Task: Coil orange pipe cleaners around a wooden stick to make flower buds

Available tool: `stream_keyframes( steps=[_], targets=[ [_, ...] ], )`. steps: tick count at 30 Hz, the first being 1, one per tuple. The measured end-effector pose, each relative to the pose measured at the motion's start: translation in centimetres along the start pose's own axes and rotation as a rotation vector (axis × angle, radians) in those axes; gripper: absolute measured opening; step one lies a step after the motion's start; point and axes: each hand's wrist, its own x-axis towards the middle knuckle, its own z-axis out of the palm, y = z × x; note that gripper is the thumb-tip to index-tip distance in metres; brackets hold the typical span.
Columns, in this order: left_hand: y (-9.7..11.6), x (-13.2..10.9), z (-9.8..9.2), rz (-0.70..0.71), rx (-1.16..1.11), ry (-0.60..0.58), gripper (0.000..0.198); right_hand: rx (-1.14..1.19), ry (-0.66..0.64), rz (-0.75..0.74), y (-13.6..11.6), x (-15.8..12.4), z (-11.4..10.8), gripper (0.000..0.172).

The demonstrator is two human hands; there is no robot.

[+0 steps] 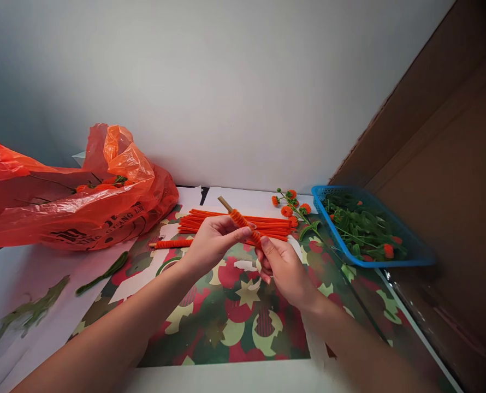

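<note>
Between my two hands is a thin wooden stick (225, 204) with an orange pipe cleaner (238, 218) coiled around it. My left hand (216, 240) pinches the coil near its middle, thumb on top. At the lower right end, my right hand (282, 265) grips the coil between thumb and fingers. The bare tip of the stick points up and left. Behind my hands lies a bundle of straight orange pipe cleaners (202, 219). A second orange-wrapped stick (171, 244) rests on the table, left of the bundle and partly behind my left hand.
An orange plastic bag (144, 202) with orange flowers inside stands at left. A folded green pipe cleaner (102, 273) lies near it. At right are a flower stem with orange blooms (286, 211) and a blue basket (349, 256) of greenery. Patterned paper (235, 305) covers the table.
</note>
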Motion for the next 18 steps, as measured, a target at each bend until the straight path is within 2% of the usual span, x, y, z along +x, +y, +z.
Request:
stream_keyframes(
  steps=[8,18],
  targets=[
    [0.9,-0.6,0.7,0.013,-0.044,0.018,0.013,-0.498,0.119,-0.307,-1.2,-0.4,-0.2,0.040],
    [1.2,-1.5,1.6,-0.026,-0.058,0.074,0.018,-0.946,0.246,-0.757,-1.3,-0.5,-0.8,0.031]
  ],
)
